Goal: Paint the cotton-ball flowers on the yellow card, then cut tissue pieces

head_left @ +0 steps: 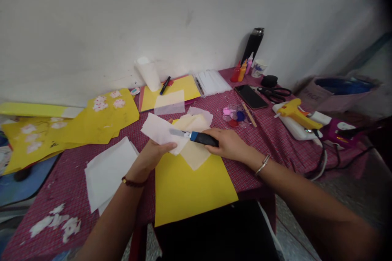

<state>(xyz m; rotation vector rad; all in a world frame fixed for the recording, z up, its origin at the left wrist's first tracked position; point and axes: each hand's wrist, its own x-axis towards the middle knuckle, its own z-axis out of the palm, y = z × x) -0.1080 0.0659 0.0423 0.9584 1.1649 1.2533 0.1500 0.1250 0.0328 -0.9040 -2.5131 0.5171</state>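
Note:
My left hand (153, 153) is closed on a piece of thin white paper (156, 128), its thumb lying across the lower edge. My right hand (225, 142) grips a knife (203, 138) by its black and blue handle. The blade points left and lies against the white paper; how deep it goes between the layers cannot be made out. Beneath both hands, loose cream and white sheets (196, 155) rest on a yellow sheet (196, 191), which reaches the table's front edge.
White sheets (107, 171) and torn paper scraps (55, 224) lie left on the checked tablecloth (128, 124). Decorated yellow sheets (101, 118) are behind them. A phone (251, 96), scissors (274, 93), paint palette (235, 116) and yellow glue gun (298, 114) are right. A black bottle (252, 45) stands by the wall.

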